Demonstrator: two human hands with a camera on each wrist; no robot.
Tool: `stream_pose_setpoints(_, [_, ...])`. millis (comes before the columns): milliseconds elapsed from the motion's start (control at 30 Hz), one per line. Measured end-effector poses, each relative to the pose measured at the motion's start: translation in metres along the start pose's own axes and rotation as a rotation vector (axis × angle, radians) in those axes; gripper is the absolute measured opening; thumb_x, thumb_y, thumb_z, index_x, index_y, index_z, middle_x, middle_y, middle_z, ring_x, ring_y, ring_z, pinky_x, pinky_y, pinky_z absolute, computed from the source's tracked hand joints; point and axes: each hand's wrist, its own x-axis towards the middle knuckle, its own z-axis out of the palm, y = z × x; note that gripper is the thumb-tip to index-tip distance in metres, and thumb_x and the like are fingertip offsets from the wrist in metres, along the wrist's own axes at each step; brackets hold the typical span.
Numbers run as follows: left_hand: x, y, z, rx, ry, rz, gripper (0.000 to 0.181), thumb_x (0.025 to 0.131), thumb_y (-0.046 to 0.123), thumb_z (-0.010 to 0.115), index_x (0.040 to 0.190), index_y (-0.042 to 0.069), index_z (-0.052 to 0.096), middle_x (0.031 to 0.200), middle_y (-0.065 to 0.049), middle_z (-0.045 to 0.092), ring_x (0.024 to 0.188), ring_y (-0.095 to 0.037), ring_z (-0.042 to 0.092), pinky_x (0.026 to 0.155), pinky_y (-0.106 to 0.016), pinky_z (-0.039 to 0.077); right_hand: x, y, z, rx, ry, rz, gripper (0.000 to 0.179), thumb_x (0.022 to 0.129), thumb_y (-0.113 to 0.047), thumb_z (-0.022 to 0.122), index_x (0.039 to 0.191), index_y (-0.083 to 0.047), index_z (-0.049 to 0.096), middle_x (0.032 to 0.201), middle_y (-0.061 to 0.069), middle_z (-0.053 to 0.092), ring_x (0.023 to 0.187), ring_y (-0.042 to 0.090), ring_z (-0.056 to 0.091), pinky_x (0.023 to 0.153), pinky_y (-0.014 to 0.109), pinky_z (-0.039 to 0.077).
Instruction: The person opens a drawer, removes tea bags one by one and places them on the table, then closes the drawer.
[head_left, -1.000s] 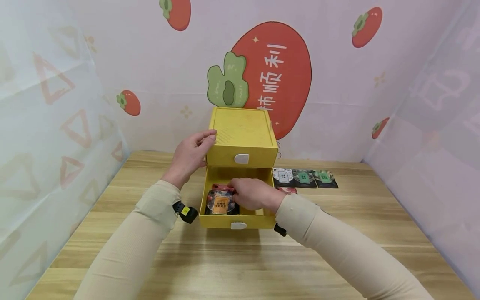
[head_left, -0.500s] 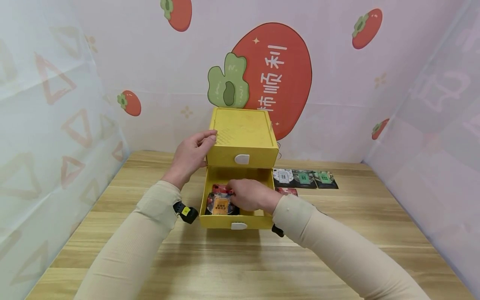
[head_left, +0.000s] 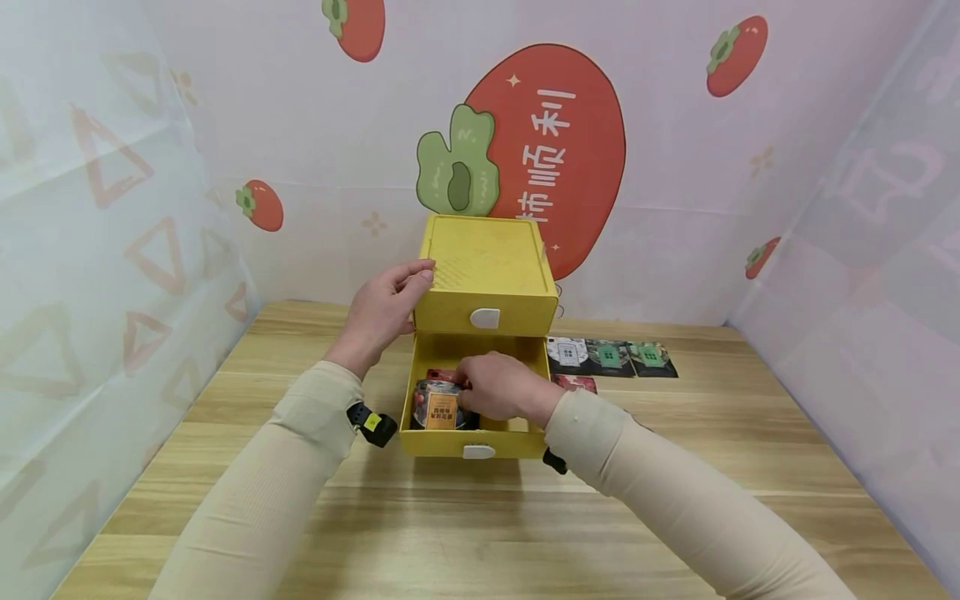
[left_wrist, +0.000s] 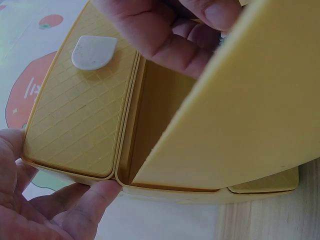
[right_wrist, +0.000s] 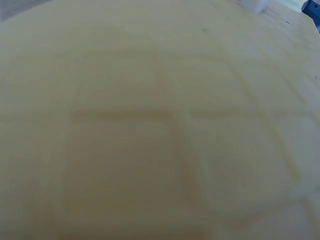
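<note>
A small yellow two-drawer box (head_left: 487, 254) stands on the table, its lower drawer (head_left: 472, 443) pulled out. My left hand (head_left: 381, 310) rests against the left side of the box, with fingertips on its top edge. In the left wrist view, one finger of this hand touches the seam between the drawers. Inside the lower drawer, my right hand (head_left: 506, 387) has curled fingers pinching the right edge of a dark printed packet (head_left: 442, 410) with an orange label. A red packet (head_left: 441, 375) shows behind it. The right fingertips are partly hidden.
Right of the box lie a white-and-black packet (head_left: 567, 353), two green-labelled packets (head_left: 609, 356) and a partly covered red one (head_left: 576, 383). White tabs (head_left: 484, 317) mark the drawer fronts. Printed cloth walls (head_left: 337, 150) surround the wooden table (head_left: 480, 533) at the back and sides.
The dark packet has shifted slightly in the drawer under my right fingers, and its label shows differently. My right hand moved a little left; my left hand has stayed put.
</note>
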Motion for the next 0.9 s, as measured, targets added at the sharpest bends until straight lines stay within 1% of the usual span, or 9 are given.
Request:
stream_pose_setpoints(233, [0.001, 0.0, -0.001, -0.004, -0.004, 0.003, 0.054, 0.105, 0.057, 0.051, 0.151, 0.03, 0.057, 0.152, -0.005, 0.056, 0.132, -0.028, 0.058, 0.092, -0.054, 0.061, -0.001, 0.001, -0.003, 0.054, 0.008, 0.016, 0.028, 0.102, -0.026, 0.068, 0.127, -0.016, 0.067, 0.112, 0.001, 0.071, 0.095, 0.018, 0.062, 0.098, 0.038, 0.055])
stream_pose_setpoints(333, [0.002, 0.0, -0.001, -0.006, -0.006, 0.001, 0.053, 0.105, 0.057, 0.051, 0.151, 0.03, 0.057, 0.153, -0.005, 0.056, 0.133, -0.027, 0.057, 0.092, -0.055, 0.06, -0.002, 0.003, -0.005, 0.111, 0.0, 0.013, 0.025, 0.1, -0.025, 0.07, 0.123, -0.016, 0.067, 0.11, 0.001, 0.069, 0.095, 0.018, 0.062, 0.097, 0.037, 0.055])
stream_pose_setpoints(400, [0.002, -0.001, -0.001, -0.008, -0.007, -0.001, 0.054, 0.105, 0.057, 0.052, 0.151, 0.03, 0.057, 0.153, -0.004, 0.056, 0.133, -0.027, 0.057, 0.093, -0.056, 0.06, -0.003, 0.004, -0.007, 0.167, -0.011, 0.006, 0.023, 0.1, -0.024, 0.072, 0.12, -0.015, 0.067, 0.108, 0.001, 0.069, 0.094, 0.018, 0.062, 0.092, 0.035, 0.056])
stream_pose_setpoints(500, [0.003, -0.001, -0.001, -0.011, -0.009, -0.002, 0.054, 0.105, 0.058, 0.052, 0.151, 0.03, 0.057, 0.153, -0.004, 0.056, 0.134, -0.027, 0.056, 0.094, -0.057, 0.059, -0.005, 0.006, -0.009, 0.27, -0.031, -0.013, 0.02, 0.098, -0.019, 0.073, 0.116, -0.012, 0.066, 0.103, 0.004, 0.069, 0.087, 0.018, 0.065, 0.081, 0.032, 0.059])
stream_pose_setpoints(567, [0.004, -0.001, -0.001, -0.009, -0.009, -0.001, 0.054, 0.105, 0.058, 0.052, 0.151, 0.03, 0.057, 0.153, -0.004, 0.056, 0.134, -0.027, 0.056, 0.093, -0.056, 0.06, -0.006, 0.008, -0.011, 0.328, -0.045, -0.02, 0.019, 0.098, -0.018, 0.074, 0.113, -0.01, 0.066, 0.099, 0.005, 0.068, 0.081, 0.019, 0.065, 0.072, 0.03, 0.058])
stream_pose_setpoints(633, [0.004, -0.001, -0.001, -0.007, -0.008, 0.002, 0.054, 0.105, 0.058, 0.052, 0.151, 0.03, 0.057, 0.153, -0.004, 0.056, 0.134, -0.027, 0.056, 0.093, -0.056, 0.06, -0.007, 0.009, -0.012, 0.372, -0.059, -0.02, 0.019, 0.096, -0.017, 0.075, 0.112, -0.009, 0.065, 0.096, 0.006, 0.069, 0.077, 0.019, 0.065, 0.068, 0.028, 0.058])
stream_pose_setpoints(767, [0.004, -0.001, -0.001, -0.006, -0.007, 0.005, 0.054, 0.105, 0.057, 0.051, 0.151, 0.029, 0.057, 0.152, -0.005, 0.057, 0.133, -0.027, 0.056, 0.094, -0.058, 0.059, -0.008, 0.011, -0.013, 0.432, -0.093, -0.006, 0.024, 0.093, -0.019, 0.079, 0.11, -0.009, 0.066, 0.095, 0.005, 0.069, 0.075, 0.019, 0.064, 0.066, 0.027, 0.056])
stream_pose_setpoints(900, [0.005, 0.0, -0.001, -0.009, -0.012, 0.003, 0.054, 0.105, 0.056, 0.051, 0.151, 0.029, 0.057, 0.153, -0.005, 0.056, 0.133, -0.027, 0.056, 0.094, -0.058, 0.059, -0.008, 0.014, -0.012, 0.458, -0.123, -0.009, 0.026, 0.09, -0.021, 0.083, 0.109, -0.009, 0.07, 0.096, 0.004, 0.07, 0.075, 0.017, 0.062, 0.065, 0.027, 0.055])
